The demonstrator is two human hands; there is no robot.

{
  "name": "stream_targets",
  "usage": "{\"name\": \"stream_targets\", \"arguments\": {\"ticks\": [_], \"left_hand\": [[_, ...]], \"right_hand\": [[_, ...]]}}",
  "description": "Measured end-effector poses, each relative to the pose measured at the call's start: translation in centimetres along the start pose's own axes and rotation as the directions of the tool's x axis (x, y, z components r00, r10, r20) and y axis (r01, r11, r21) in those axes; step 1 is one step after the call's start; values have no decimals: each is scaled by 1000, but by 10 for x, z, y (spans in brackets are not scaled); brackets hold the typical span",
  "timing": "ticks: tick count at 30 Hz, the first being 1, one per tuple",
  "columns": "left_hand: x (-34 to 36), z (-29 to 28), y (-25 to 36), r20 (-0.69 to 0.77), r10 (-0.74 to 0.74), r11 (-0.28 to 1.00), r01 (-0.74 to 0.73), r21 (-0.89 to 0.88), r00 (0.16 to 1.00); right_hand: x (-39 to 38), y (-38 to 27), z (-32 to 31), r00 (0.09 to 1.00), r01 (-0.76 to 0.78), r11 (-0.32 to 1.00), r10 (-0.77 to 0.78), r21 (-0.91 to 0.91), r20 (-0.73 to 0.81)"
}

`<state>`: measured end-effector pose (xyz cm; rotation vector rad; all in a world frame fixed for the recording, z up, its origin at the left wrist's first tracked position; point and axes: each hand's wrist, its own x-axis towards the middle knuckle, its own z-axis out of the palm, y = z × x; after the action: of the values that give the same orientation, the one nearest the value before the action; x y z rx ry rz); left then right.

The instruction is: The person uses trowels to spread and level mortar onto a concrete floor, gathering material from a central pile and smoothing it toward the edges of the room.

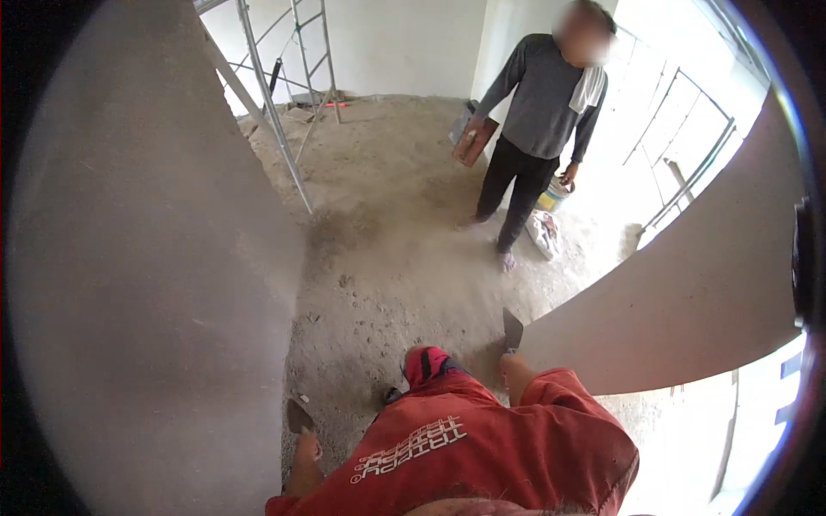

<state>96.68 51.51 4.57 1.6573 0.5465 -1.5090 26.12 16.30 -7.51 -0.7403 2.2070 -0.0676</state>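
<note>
My left hand (307,449) is low at the left, closed round the handle of a small trowel (298,417). Its dark blade points up and away, close to the foot of the grey wall (163,284). At the right, my right hand (514,368) grips a second trowel (512,328), whose pointed blade stands out ahead of my fingers. That blade is just left of the end of a pale, smooth wall (662,318). Both handles are mostly hidden by my fingers.
A co-worker (551,103) stands ahead, holding a reddish-brown board (475,142). Beside them are a bucket (555,194) and a whitish sack (543,234). Metal scaffolding (274,112) stands at the far left, more metal framing (688,163) at the right. The floor (379,258) is dusty with crumbs.
</note>
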Motion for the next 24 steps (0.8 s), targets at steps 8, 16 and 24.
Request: {"name": "stream_targets", "arguments": {"ticks": [8,16,24], "left_hand": [[-3,33,9,-70,74,976,-58,209,995],[17,115,15,117,0,795,-71,602,993],[29,152,125,-5,131,795,-102,598,991]], "right_hand": [[-147,-28,-34,997,-45,998,48,-49,60],[-150,-41,-47,959,216,899,-121,-381,256],[-135,-63,-46,723,689,361,-292,-628,626]]}}
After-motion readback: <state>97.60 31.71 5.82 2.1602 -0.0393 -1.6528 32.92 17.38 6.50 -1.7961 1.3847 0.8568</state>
